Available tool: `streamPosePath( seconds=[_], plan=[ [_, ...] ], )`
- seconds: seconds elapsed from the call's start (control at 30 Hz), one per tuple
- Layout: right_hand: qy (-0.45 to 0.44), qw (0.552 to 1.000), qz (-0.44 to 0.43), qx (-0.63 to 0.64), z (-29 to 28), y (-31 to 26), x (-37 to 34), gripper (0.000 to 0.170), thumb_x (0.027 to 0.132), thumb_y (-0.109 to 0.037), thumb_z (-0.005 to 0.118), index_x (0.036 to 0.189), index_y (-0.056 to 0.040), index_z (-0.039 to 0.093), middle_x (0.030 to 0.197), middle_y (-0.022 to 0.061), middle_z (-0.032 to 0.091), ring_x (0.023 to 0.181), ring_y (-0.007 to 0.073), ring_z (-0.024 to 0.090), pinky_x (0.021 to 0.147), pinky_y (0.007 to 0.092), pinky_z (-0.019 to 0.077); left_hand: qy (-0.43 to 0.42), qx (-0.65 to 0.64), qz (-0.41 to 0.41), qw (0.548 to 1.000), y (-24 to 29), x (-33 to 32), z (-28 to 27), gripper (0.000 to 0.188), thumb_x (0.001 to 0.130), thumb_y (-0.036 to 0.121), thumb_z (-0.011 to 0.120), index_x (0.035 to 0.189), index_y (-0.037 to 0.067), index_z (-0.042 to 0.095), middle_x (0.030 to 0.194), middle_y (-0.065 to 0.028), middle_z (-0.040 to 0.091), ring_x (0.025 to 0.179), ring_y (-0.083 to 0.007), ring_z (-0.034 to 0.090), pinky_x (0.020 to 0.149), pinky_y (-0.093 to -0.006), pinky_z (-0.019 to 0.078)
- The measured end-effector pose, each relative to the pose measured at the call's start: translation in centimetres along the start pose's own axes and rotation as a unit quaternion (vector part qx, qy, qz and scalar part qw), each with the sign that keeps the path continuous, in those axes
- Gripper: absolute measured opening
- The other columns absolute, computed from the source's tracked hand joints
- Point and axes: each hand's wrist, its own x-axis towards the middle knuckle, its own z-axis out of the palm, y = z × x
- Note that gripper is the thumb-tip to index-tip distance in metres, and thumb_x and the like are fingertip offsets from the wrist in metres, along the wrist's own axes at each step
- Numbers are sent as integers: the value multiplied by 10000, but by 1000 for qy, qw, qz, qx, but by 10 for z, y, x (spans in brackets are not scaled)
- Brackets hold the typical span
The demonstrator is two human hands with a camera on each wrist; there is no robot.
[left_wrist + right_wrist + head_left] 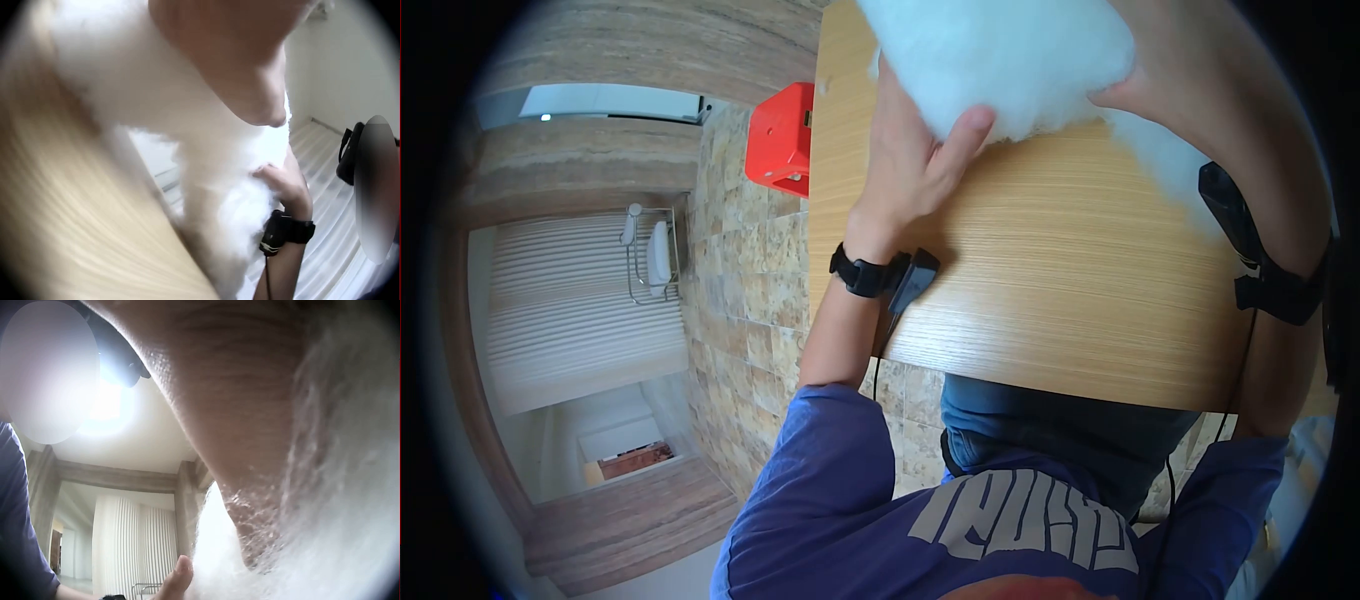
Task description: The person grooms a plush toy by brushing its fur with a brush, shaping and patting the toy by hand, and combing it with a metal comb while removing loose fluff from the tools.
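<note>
A large mass of white fluffy fibre stuffing [1010,60] is between both hands over the wooden table [1040,290], at the top of the head view. My left hand [907,165] grips its left side, thumb along the near edge and the other fingers hidden behind the fluff. From the right, my right hand [1190,75] holds it with the thumb sunk into its edge. A thinner tuft trails down beside the right wrist. The left wrist view shows the stuffing [144,94] hanging in loose strands near the tabletop. In the right wrist view, fibres [350,500] cover part of the hand.
A red plastic stool [780,140] stands on the tiled floor [740,270] beyond the table's left edge. Black wrist cameras [912,280] with cables are strapped to both wrists. A wire rack [655,255] is farther left by a ribbed white panel.
</note>
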Motion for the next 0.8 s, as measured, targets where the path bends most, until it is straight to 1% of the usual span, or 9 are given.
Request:
streamPosePath(
  seconds=[0.13, 0.2, 0.27, 0.33, 0.37, 0.53, 0.63, 0.7, 0.8],
  plan=[
    [10, 1000, 3, -17, -14, -10, -5, 901, 559, -328, 964, 1272, 49, 563, 1168, 146, 615, 1098, 264, 588, 972, 346, 445, -6, 33, -13, 999, -2, 6, -8, 753, 847, 297, 841, 1415, -25, 466, 1365, -246, 598, 1258, -372, 591, 1045, -423, 468],
    [-55, 998, 19, -30, -20, -8, 1, 905, 558, -336, 964, 1272, 49, 562, 1168, 147, 614, 1102, 265, 586, 973, 349, 444, -71, -57, -118, 989, -9, 4, -8, 796, 763, 281, 916, 1384, -1, 504, 1269, -191, 681, 1149, -329, 675, 974, -399, 524],
    [-118, 991, 36, -43, -17, -6, 0, 910, 557, -343, 965, 1272, 48, 562, 1167, 149, 613, 1106, 267, 584, 975, 352, 443, -80, -31, -114, 990, -9, 4, -10, 775, 753, 273, 920, 1368, 10, 529, 1224, -176, 706, 1114, -315, 695, 958, -393, 536],
    [35, 999, -27, -29, -5, 0, -7, 911, 555, -357, 966, 1266, 44, 561, 1155, 147, 611, 1099, 267, 580, 970, 355, 441, -90, -7, -110, 990, -10, 4, -12, 753, 744, 265, 923, 1353, 21, 553, 1179, -162, 731, 1079, -301, 714, 942, -387, 547],
    [36, 999, -27, -29, -7, 0, -7, 911, 555, -357, 966, 1266, 44, 561, 1155, 147, 611, 1099, 267, 580, 970, 355, 441, -109, -24, -112, 987, -16, 4, -13, 712, 743, 252, 916, 1328, 25, 580, 1181, -163, 731, 1088, -296, 710, 948, -381, 543],
    [-82, 996, 23, -38, -19, -4, -2, 900, 561, -372, 964, 1258, 29, 560, 1130, 134, 607, 1083, 262, 576, 962, 348, 433, -165, -42, -140, 975, -31, -1, -21, 603, 752, 220, 889, 1268, 30, 642, 1172, -146, 739, 1085, -272, 706, 951, -361, 539],
    [-50, 997, 18, -64, -11, -5, -5, 902, 562, -386, 965, 1255, 26, 558, 1137, 132, 607, 1087, 260, 577, 966, 348, 431, -195, -55, -173, 964, -37, -5, -27, 615, 759, 230, 883, 1285, 21, 641, 1188, -132, 737, 1091, -251, 695, 966, -355, 528],
    [-75, 995, 20, -68, -16, -5, -6, 905, 564, -387, 966, 1258, 26, 558, 1145, 131, 609, 1092, 255, 578, 966, 350, 432, -235, -61, -184, 953, -37, -5, -32, 498, 789, 181, 878, 1218, 14, 687, 1120, -85, 739, 1022, -172, 680, 917, -321, 538],
    [-66, 991, 15, -116, 1, -8, -7, 898, 577, -379, 966, 1266, 26, 558, 1159, 123, 612, 1102, 242, 579, 965, 346, 435, -244, -6, -208, 947, -31, -7, -39, 568, 777, 214, 905, 1255, 16, 672, 1159, -87, 728, 1049, -178, 671, 946, -320, 526]
  ],
)
